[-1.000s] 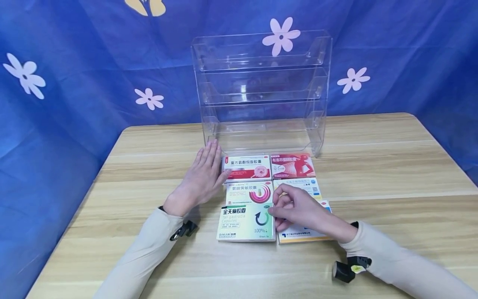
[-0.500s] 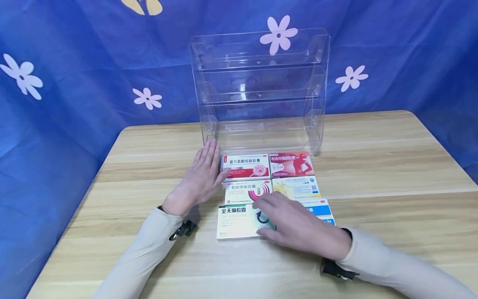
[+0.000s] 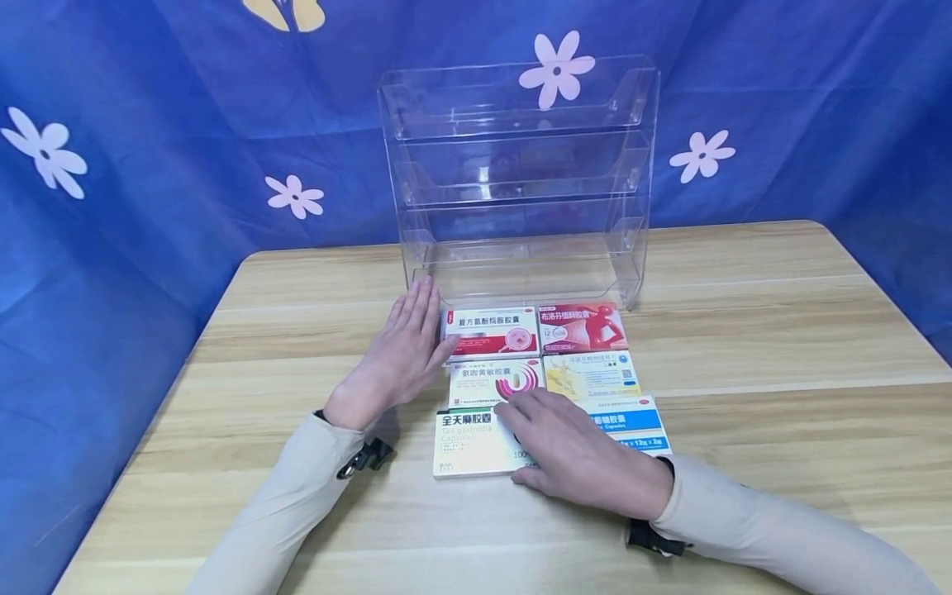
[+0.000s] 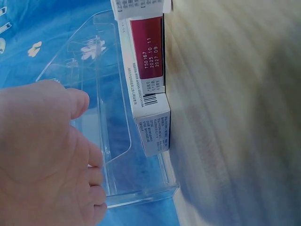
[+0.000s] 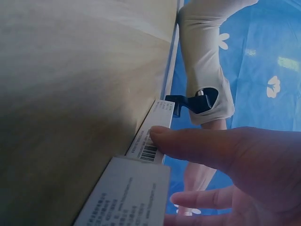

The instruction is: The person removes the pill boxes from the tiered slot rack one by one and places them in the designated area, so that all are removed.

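Note:
Medicine boxes lie flat in two columns. My right hand (image 3: 583,450) holds the near-left white-and-green medicine box (image 3: 468,446) across its width, the thumb (image 5: 193,146) at its near edge and the fingers over its far side. The palm covers the box's right part. Beside it lies a blue-and-white box (image 3: 635,423), partly hidden by that hand. My left hand (image 3: 394,359) is stretched out with straight fingers left of the far red-and-white box (image 3: 491,335), its thumb over that box's left edge. Between these lies a white box (image 3: 483,382) with a pink ring.
Behind the boxes stands a clear tiered display rack (image 3: 521,132). A red box (image 3: 583,328) and a yellow-and-white box (image 3: 591,373) fill the right column's far places. The wooden table (image 3: 766,330) ends at a blue flowered cloth (image 3: 171,107).
My right hand has gone from the green box's right edge to lying over it, thumb toward the near edge. That box now lies more squarely in line. The left hand stays put.

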Demonstrator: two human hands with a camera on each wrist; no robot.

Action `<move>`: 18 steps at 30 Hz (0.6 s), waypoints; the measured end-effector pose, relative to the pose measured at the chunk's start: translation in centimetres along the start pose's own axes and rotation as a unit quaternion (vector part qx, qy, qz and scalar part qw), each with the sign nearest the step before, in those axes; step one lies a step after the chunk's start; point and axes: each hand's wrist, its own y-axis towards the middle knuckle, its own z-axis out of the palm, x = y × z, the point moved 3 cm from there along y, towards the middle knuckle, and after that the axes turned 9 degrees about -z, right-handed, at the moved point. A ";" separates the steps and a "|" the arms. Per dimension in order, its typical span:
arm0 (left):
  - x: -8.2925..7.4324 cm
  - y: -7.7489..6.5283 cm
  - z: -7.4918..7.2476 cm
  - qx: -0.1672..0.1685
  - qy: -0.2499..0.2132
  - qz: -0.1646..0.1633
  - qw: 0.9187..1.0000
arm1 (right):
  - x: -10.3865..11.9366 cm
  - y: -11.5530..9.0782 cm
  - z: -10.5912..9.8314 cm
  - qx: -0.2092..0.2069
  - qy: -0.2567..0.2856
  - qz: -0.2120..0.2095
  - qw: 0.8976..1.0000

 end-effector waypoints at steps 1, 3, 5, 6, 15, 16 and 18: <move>0.0 0.0 0.0 0.000 -0.001 0.000 1.000 | 0.0 0.0 0.0 -0.001 0.002 0.002 1.000; 0.0 0.0 0.0 -0.001 -0.004 -0.001 1.000 | -0.1 -0.1 0.1 0.000 0.004 0.006 1.000; 0.0 -0.1 0.0 -0.003 -0.007 -0.002 1.000 | -0.1 -0.1 0.1 0.000 0.007 0.009 1.000; 0.0 -0.1 0.1 -0.004 -0.007 -0.002 1.000 | -0.2 -0.1 0.1 0.001 0.007 0.010 1.000; -0.1 -0.1 0.0 -0.002 -0.002 -0.003 1.000 | -0.3 -0.1 0.1 -0.002 0.004 0.010 1.000; -0.1 -0.1 0.0 -0.002 -0.002 -0.003 1.000 | -0.3 -0.2 0.1 -0.001 0.005 0.010 1.000; -0.1 -0.1 0.0 0.001 -0.001 -0.003 1.000 | -0.4 -0.2 0.0 0.002 0.011 0.010 1.000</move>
